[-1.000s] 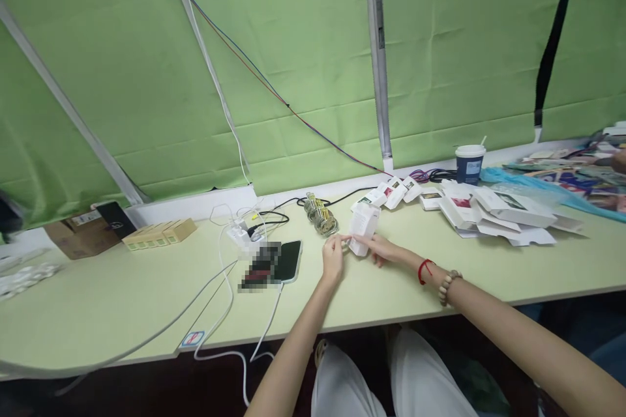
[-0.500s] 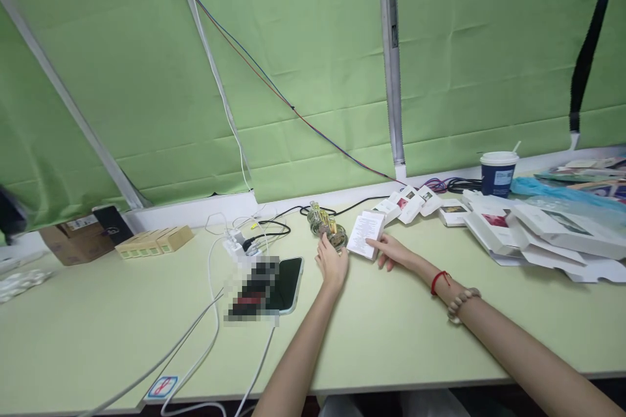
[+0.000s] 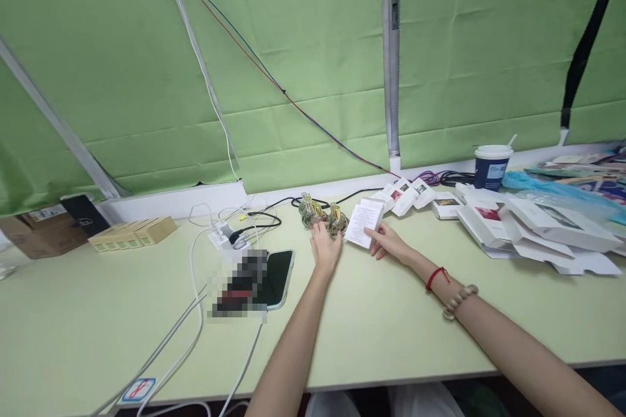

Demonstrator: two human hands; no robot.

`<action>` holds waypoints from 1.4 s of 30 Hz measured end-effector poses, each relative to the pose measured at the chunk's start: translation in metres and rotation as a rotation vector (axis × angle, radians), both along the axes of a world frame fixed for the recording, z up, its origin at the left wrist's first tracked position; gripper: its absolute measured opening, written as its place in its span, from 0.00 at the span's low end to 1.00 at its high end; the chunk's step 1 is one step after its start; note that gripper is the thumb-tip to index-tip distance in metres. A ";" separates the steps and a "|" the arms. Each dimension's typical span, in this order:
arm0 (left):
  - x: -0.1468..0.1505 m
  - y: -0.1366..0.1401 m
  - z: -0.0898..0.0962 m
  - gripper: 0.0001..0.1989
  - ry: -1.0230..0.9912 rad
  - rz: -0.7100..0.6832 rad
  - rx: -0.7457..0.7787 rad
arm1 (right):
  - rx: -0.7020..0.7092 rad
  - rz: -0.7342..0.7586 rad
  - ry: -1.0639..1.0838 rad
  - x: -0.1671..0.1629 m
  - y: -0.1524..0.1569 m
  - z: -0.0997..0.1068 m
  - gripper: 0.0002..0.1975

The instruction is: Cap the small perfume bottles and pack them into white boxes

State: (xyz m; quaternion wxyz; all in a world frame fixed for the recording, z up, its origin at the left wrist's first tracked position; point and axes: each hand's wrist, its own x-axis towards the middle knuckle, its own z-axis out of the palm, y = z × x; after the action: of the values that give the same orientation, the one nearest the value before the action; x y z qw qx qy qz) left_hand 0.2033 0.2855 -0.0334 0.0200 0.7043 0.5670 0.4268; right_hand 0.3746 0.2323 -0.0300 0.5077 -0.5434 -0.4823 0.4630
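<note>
Several small round glass bottles [image 3: 336, 220] with gold caps stand close together behind my left hand [image 3: 327, 245]. Its fingers are bent around the lower front of the middle bottle [image 3: 317, 211], and they hide part of it. To the right, my right hand [image 3: 388, 242] pinches the lower right edge of a flat white carton [image 3: 362, 224]. Fine dark print covers the side of the carton that faces me. It is tilted, just right of the bottles.
Small white picture boxes [image 3: 403, 197] lie behind my right hand. Flattened white packaging [image 3: 542, 228] and a lidded cup [image 3: 491, 168] are farther right. Left are a phone [image 3: 276, 280], white cables [image 3: 198, 313], a power strip [image 3: 221, 236], yellowish boxes [image 3: 132, 234] and a brown carton [image 3: 46, 234].
The view has shifted slightly. The rightmost bottle stands farther from the others, and my left fingers have closed in on the middle one. My right hand has tilted the carton up a little.
</note>
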 end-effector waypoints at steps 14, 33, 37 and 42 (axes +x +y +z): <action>0.004 -0.019 0.004 0.16 0.016 -0.379 -0.147 | 0.208 -0.717 0.083 0.021 0.001 0.007 0.15; 0.022 -0.035 0.012 0.16 0.093 0.047 -0.272 | 0.142 -0.724 0.148 0.022 0.004 0.005 0.14; 0.019 -0.033 0.011 0.25 -0.030 0.077 -0.187 | 0.143 -0.662 0.060 0.022 0.003 0.001 0.16; 0.016 -0.025 0.009 0.28 -0.167 -0.012 -0.174 | 0.240 -0.522 -0.184 0.015 -0.005 -0.001 0.20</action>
State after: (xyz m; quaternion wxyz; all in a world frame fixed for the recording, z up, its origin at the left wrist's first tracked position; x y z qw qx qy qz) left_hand 0.2193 0.2601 -0.0248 0.1306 0.6653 0.5941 0.4329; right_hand 0.3895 0.2276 -0.0306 0.6243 -0.6248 -0.4215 0.2053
